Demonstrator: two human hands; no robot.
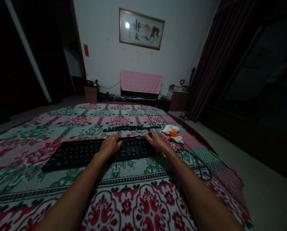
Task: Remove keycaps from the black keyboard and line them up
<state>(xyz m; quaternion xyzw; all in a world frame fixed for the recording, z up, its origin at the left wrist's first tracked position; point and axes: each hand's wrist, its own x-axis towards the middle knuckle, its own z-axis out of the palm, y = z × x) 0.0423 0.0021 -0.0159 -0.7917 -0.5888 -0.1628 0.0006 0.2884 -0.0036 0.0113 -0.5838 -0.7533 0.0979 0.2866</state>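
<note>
A long black keyboard (78, 153) lies slantwise on the patterned bedspread, its left end nearer to me. My left hand (111, 145) is closed over the middle of its back part, thumb on the right and fingers curled at the rear edge. At the keyboard's upper right corner, my right hand (156, 141) pinches a small black keycap (149, 133); its details are too dark to make out. Behind the keyboard, loose black keycaps (131, 128) lie in a long row. A white cloth (169, 128) with an orange patch (173, 133) sits just beyond my right hand.
A black cable (198, 157) trails over the bedspread (148, 205) on the right. Past the bed's far edge stands a low dark cabinet, with a pink towel (141, 81) draped over a screen-like thing. A framed picture (141, 29) hangs above; a dark curtain (213, 61) hangs right.
</note>
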